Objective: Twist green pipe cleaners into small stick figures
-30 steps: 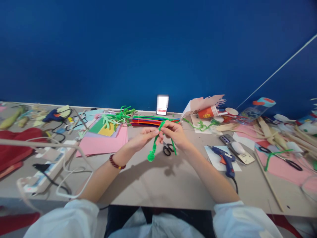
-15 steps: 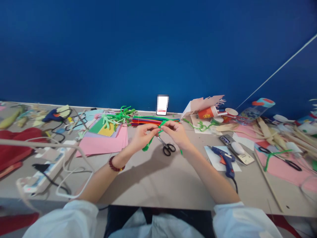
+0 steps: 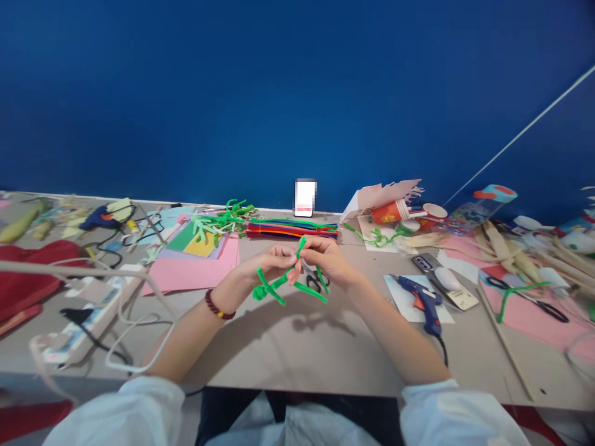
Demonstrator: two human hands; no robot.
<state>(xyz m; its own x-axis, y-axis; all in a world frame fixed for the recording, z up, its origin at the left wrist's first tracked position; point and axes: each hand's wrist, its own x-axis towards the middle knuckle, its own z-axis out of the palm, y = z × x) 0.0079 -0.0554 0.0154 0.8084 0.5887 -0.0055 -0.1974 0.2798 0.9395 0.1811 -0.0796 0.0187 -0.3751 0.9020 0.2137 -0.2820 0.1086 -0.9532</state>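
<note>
A green pipe-cleaner figure (image 3: 279,284) is held above the table between my two hands. Its coiled round end and a crosswise piece point down to the left, and two straight ends stick out to the right. My left hand (image 3: 275,261) is closed with thumb and fingers pinching the figure near its middle. Pinched on a green strand just right of that is my right hand (image 3: 324,255), also closed. Behind and below the fingers lie scissors (image 3: 312,284) with black handles, partly hidden.
A bundle of coloured pipe cleaners (image 3: 290,230) lies behind my hands, near a propped phone (image 3: 305,199). Left are pink paper (image 3: 195,272) and a power strip (image 3: 100,313) with cables; right, a blue glue gun (image 3: 422,297), a thin stick (image 3: 504,341) and paper cups (image 3: 389,212).
The figure has turned in my fingers: its coiled end swung left and its crosswise piece and straight ends now show. Both hands stay close together, slightly lower than before.
</note>
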